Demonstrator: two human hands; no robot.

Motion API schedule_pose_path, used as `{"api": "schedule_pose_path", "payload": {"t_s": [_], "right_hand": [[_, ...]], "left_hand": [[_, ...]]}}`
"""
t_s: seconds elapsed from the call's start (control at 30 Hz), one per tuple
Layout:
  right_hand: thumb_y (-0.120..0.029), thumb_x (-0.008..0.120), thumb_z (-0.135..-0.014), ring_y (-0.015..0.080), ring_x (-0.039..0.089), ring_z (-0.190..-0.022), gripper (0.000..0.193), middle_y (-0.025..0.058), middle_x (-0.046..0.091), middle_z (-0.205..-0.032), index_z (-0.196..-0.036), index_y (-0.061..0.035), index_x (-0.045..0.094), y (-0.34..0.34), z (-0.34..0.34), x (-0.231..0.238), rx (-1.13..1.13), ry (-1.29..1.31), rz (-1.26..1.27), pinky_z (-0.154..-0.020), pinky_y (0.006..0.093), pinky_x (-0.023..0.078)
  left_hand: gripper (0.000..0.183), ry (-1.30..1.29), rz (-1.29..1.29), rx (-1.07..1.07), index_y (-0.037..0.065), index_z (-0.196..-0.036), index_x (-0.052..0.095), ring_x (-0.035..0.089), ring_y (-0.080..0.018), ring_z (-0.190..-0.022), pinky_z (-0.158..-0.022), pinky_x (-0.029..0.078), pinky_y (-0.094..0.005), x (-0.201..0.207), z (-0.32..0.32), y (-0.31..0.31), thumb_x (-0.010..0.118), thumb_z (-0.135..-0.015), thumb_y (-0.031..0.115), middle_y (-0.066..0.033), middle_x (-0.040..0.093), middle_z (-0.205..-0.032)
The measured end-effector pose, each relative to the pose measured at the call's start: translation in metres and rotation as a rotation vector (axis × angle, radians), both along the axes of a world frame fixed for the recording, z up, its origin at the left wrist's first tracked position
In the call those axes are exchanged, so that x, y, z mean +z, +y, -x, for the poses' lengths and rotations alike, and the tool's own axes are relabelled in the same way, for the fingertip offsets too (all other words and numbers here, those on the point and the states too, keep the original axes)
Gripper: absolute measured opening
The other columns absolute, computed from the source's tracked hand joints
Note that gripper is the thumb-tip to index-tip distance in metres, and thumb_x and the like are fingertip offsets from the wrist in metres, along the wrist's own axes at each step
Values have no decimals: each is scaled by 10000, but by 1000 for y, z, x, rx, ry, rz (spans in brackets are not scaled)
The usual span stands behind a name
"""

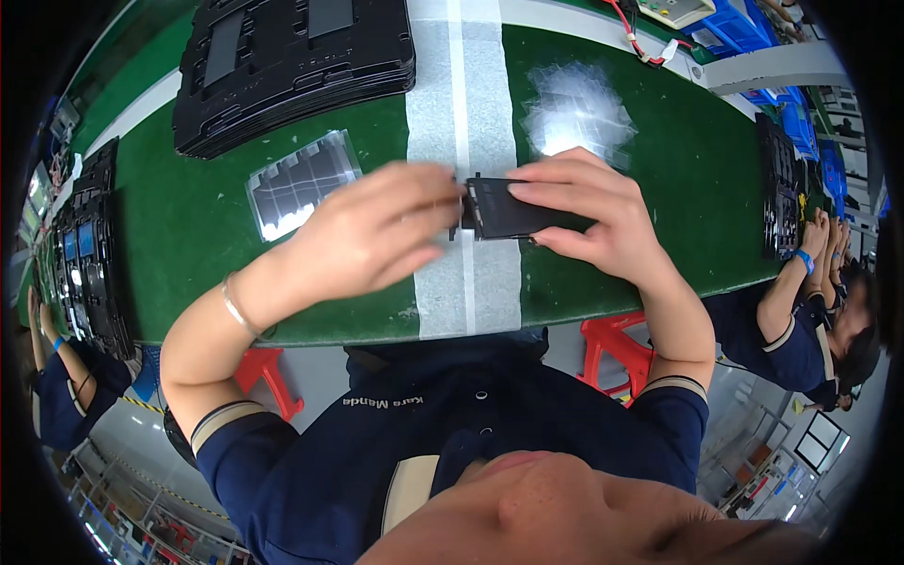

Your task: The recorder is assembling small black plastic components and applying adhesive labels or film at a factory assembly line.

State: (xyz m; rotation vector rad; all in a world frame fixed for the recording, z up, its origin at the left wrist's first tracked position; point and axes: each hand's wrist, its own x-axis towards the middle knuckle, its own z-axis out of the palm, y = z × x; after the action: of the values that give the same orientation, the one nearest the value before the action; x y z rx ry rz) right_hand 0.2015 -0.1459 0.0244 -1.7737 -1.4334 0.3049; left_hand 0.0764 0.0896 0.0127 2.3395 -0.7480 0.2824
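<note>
My right hand (589, 209) pinches a black block (516, 208) | my left hand (381, 226), half-curled, blurs by its left end, hold unclear | block seemingly unfinished; dark strips (306, 181) remain at left

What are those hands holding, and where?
The right hand holds a black piece by its right part, thumb at the near edge. The left hand is blurred; I can't tell if it grips anything.

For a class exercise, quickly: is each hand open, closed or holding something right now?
Left hand: fingers curled, blurred; whether it grips anything cannot be told.
Right hand: closed, holding a flat black piece.
</note>
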Motion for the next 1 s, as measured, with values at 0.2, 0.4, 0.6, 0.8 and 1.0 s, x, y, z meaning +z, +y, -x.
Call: {"api": "schedule_pose_path", "payload": {"t_s": [0.2, 0.4, 0.6, 0.8, 1.0], "right_hand": [[-53, 755, -552, 260, 567, -882, 433, 80, 609, -1077, -978, -57, 673, -21, 4, -13, -83, -188, 138, -736, 342, 496], [-71, 747, -560, 259, 554, -874, 407, 99, 607, -1066, -960, -46, 675, -17, 3, -10, -72, -178, 196, -728, 337, 489], [-77, 747, -559, 258, 542, -875, 413, 112, 602, -1070, -964, -42, 676, -13, 1, -9, -39, -162, 241, -722, 328, 486], [-89, 749, -558, 252, 534, -883, 414, 123, 600, -1072, -959, -24, 674, -13, -5, -13, 0, -124, 220, -716, 322, 483], [-101, 744, -563, 251, 532, -885, 391, 126, 614, -1051, -935, -3, 676, -10, 0, -15, 24, -134, 227, -718, 318, 484]], "left_hand": [[497, 166, -165, -135, -47, -1104, 547, 435, -354, -1194, -925, 424, -446, -6, 10, 4, 643, -708, 238, -169, 485, -1257], [492, 188, -164, -114, -46, -1068, 565, 463, -327, -1147, -877, 435, -432, -7, 11, 4, 644, -665, 225, -150, 487, -1264], [495, 178, -178, -61, -21, -1040, 583, 454, -313, -1157, -864, 425, -384, -14, 16, 2, 670, -619, 225, -131, 495, -1265], [440, 157, -186, -66, -7, -1003, 606, 470, -285, -1141, -821, 433, -341, -16, 15, 3, 660, -631, 221, -119, 528, -1240], [361, 144, -185, -57, 4, -987, 612, 493, -276, -1109, -804, 442, -326, -17, 15, 2, 626, -686, 204, -115, 551, -1210]]}}
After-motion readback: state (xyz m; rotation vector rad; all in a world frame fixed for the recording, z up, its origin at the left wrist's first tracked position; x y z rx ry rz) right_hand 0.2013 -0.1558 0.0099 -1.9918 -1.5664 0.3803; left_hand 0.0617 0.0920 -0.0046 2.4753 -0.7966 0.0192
